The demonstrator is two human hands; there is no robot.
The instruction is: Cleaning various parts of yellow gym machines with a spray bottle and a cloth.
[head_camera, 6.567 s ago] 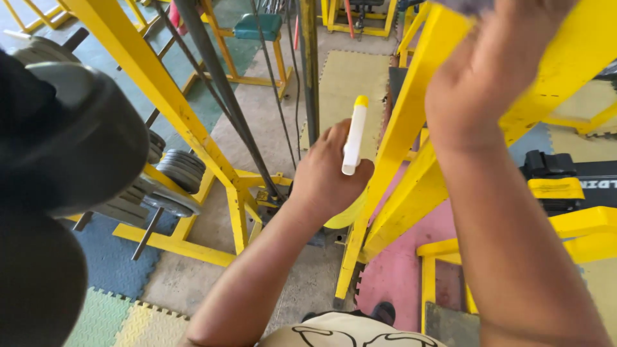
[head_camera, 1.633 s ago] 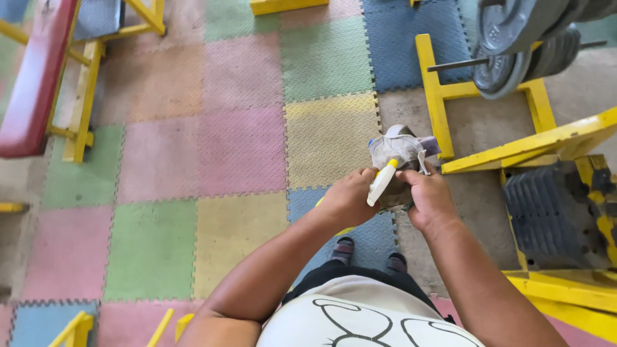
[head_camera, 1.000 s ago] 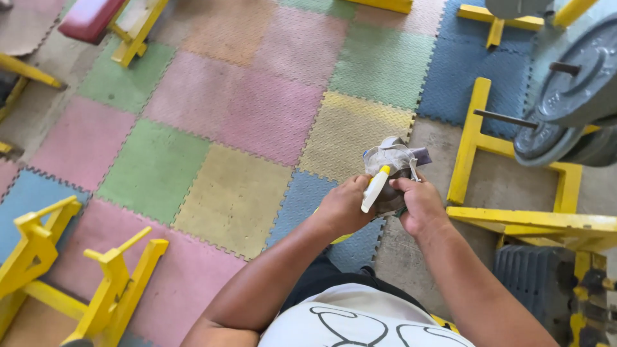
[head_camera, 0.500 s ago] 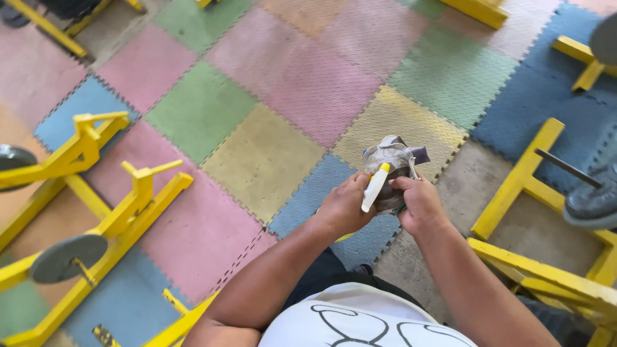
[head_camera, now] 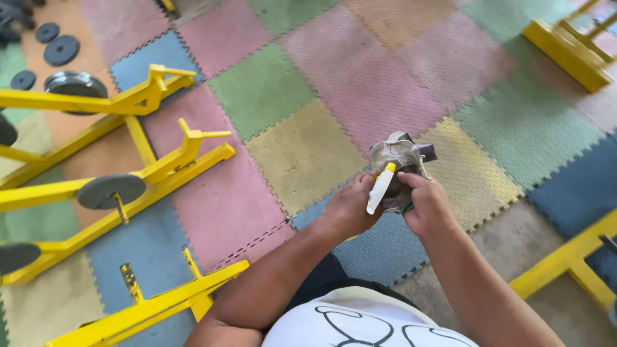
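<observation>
1. I am seeing the right hand (head_camera: 427, 205) curling its fingers shut around a grey crumpled cloth (head_camera: 397, 154), held above the coloured floor mats (head_camera: 302, 83).
2. The left hand (head_camera: 350, 207) is gripping a white spray bottle (head_camera: 379, 189), fingers closed; the yellow-tipped nozzle is touching the cloth.
3. The bottle's body is hiding behind the left hand; I cannot make out the cloth's lower part.

Single head-worn view, looking steeply down past the chest; hands (head_camera: 385, 202) close below, coloured floor mats (head_camera: 302, 96) beyond.
</observation>
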